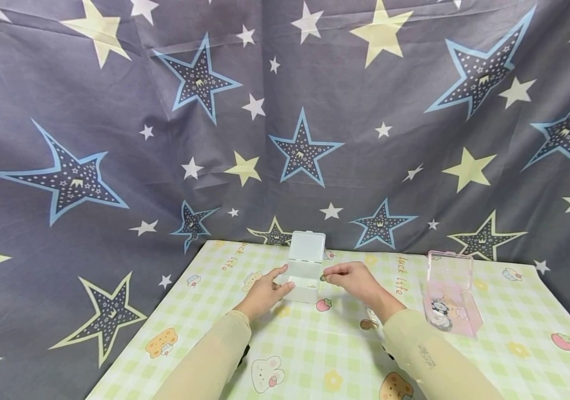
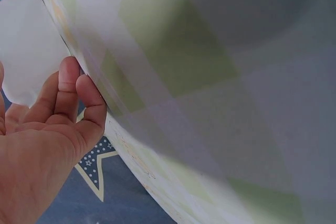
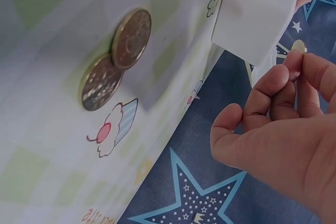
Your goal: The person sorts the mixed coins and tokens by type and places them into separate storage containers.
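A small white box [image 1: 301, 294] stands at the back of the table, its hinged lid [image 1: 307, 246] raised. My left hand [image 1: 261, 295] grips its left side, thumb near the front corner. My right hand [image 1: 357, 279] is at the box's right edge and pinches a coin [image 3: 299, 46] between thumb and fingertips. A small spot inside the box is too tiny to make out. Two coins [image 3: 131, 39] lie overlapping on the tablecloth, shown large in the right wrist view; in the head view these coins [image 1: 369, 324] lie beside my right forearm.
To the right stands a pink see-through box [image 1: 465, 325], its clear lid [image 1: 450, 270] up, with dark and silvery things inside. A checked tablecloth [image 1: 215, 355] with printed cartoons covers the table. Behind hangs a dark star-patterned curtain [image 1: 245, 139].
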A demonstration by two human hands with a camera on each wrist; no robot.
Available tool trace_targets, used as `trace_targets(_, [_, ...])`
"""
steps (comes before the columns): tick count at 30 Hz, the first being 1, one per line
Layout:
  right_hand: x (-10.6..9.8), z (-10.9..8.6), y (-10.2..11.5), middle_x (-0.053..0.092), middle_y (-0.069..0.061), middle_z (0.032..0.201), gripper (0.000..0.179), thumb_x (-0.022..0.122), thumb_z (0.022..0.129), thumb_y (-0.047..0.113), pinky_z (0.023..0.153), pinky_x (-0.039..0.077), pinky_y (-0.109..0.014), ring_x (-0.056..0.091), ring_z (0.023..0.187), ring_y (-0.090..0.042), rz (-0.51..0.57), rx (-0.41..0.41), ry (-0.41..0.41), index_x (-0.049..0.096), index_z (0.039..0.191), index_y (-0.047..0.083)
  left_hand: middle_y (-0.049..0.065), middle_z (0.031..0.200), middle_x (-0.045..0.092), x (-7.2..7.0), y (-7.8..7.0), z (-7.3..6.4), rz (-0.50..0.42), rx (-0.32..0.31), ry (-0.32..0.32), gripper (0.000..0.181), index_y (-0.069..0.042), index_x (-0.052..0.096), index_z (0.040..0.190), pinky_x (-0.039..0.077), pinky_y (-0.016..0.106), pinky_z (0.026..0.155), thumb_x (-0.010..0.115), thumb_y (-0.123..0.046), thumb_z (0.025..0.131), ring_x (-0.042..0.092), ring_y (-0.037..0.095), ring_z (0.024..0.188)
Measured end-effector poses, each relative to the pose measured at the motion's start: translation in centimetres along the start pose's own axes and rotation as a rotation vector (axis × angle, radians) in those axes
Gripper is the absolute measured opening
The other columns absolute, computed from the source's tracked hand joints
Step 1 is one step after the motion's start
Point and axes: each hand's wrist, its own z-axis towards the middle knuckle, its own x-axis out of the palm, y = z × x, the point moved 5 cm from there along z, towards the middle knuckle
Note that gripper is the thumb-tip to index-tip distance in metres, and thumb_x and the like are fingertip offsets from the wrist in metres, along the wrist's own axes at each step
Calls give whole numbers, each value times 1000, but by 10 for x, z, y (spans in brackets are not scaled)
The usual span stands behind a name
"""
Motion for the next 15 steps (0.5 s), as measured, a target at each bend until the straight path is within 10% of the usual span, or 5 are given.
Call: trace_targets(15, [13, 8, 6, 79, -8, 123, 21, 74, 100, 18, 107, 55, -48, 72, 116, -22, -7, -23, -10, 83, 117, 8, 13, 107, 79, 0, -1, 0, -17, -4, -3, 66, -20, 44, 165, 62, 39, 82, 66, -43, 107, 77, 19, 90])
